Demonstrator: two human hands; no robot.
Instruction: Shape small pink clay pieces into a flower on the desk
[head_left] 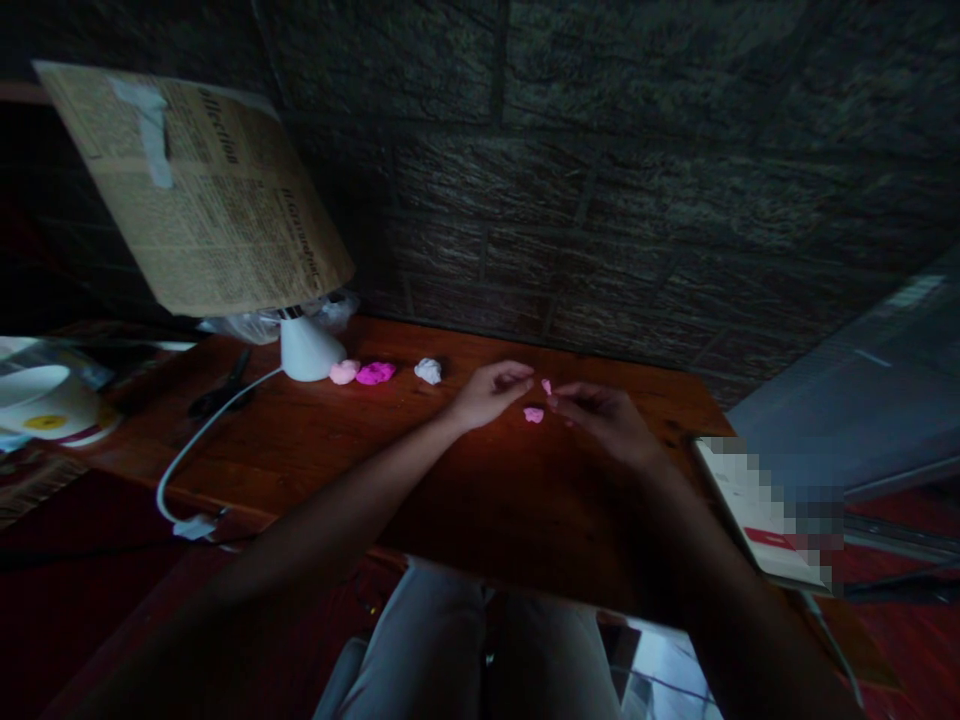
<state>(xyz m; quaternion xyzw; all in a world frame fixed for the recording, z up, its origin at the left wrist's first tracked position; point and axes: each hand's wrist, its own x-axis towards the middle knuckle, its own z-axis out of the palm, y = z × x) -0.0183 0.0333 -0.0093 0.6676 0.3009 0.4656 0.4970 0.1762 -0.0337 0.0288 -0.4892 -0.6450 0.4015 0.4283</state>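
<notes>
Well right of lamp (306,350): one pink bit (547,386) up, pinched in my right hand (613,420); left hand (487,395) open; pink lump (533,415) down.

1. Pinched piece (547,386) and small lump (533,414): both showing pink.
2. Three blobs: peach-pink blob (344,372), magenta blob (376,373), whitish blob (428,371), each keeping to one colour.
3. Lampshade (217,200): wearing tan newsprint, dark lettering; pale strip (155,145) breaking the print.
4. Lamp base (309,350), cord (178,460): showing white.
5. Tabletop (480,500): glowing reddish-brown.
6. Wall (495,190): showing dark grey-brown blocks, fine streaks patterning them.
7. Cup (45,395): showing white, carrying a yellow spot.
8. Trousers (427,640): looking pale grey-blue.
</notes>
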